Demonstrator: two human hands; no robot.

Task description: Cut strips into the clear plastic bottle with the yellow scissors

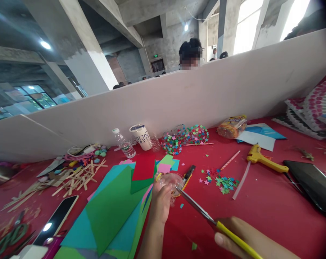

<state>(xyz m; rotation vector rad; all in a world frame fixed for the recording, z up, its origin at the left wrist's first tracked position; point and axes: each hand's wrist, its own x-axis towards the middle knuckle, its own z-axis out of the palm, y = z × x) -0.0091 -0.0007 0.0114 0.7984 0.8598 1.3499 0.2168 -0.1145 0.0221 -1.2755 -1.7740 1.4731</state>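
My left hand (162,199) is closed around a clear plastic bottle piece (174,180) with a yellow cap, just above the red table. My right hand (237,233) grips yellow-handled scissors (199,208), whose long metal blades point left and reach the edge of the plastic. Whether the blades touch or pass through it I cannot tell. Behind the piece lies a black and yellow utility knife (189,176), partly hidden. Coloured paper sheets (114,208) are spread beside my left forearm, and loose star sequins (226,183) lie right of the knife.
A yellow glue gun (267,160) and a dark tablet-like object (314,187) are at the right. Wooden sticks (83,176), a phone (56,219) and green-handled scissors (13,235) lie left. A water bottle (123,144) and a cup (141,136) stand by the white partition (152,97).
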